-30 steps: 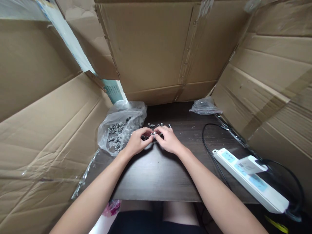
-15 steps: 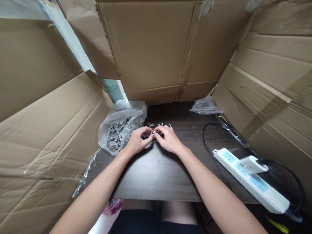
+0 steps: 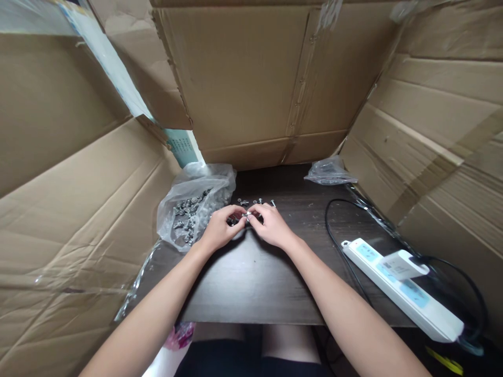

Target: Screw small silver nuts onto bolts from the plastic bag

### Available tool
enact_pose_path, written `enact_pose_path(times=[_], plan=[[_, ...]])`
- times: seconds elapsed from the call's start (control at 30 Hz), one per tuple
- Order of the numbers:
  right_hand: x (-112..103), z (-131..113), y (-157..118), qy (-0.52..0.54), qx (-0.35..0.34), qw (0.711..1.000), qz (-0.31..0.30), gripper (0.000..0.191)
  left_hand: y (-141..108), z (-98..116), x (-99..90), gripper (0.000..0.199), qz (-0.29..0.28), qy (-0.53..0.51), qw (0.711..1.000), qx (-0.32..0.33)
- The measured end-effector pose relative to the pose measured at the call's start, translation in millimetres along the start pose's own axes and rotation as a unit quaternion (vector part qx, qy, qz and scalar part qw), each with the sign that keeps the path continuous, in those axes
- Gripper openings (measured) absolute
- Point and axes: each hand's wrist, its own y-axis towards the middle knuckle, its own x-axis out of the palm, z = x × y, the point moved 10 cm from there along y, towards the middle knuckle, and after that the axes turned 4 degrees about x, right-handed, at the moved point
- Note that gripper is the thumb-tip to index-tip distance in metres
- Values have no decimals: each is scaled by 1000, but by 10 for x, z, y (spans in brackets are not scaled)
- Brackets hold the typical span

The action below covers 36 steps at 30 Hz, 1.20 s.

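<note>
My left hand (image 3: 225, 226) and my right hand (image 3: 270, 224) meet above the dark table (image 3: 251, 293), fingertips pinched. Between them is a small metal screw part (image 3: 246, 214), gripped from both sides; its exact shape is too small to tell. Just beyond my fingers lie several small metal pieces, among them a screw (image 3: 273, 203) and a ring-like piece (image 3: 239, 200). Left of my left hand, an open clear plastic bag (image 3: 167, 222) holds many metal fittings (image 3: 191, 207). Some dark pieces under my left fingers are partly hidden.
Cardboard walls (image 3: 239, 78) enclose the table at the back and both sides. A crumpled plastic bag (image 3: 330, 172) lies at the back right. On the right are a white power strip (image 3: 404, 293) and a black cable (image 3: 328, 225).
The view has shifted very slightly. Both hands remain in nearly the same place, still pinching the small metal part.
</note>
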Motion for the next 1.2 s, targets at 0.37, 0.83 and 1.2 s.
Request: enact_pose_path(times=[0.37,0.83,1.2], plan=[[-4,9,9,-4,2,1000,-1,15,2,20,-10,16,1,2,1000,12],[-17,9,4,9,-11,1000,12,9,-3,-4,-7,15,-3,2,1000,5],[-37,-20,-5,2,-17,1000,20,10,2,10,-3,14,-2,3,1000,6]])
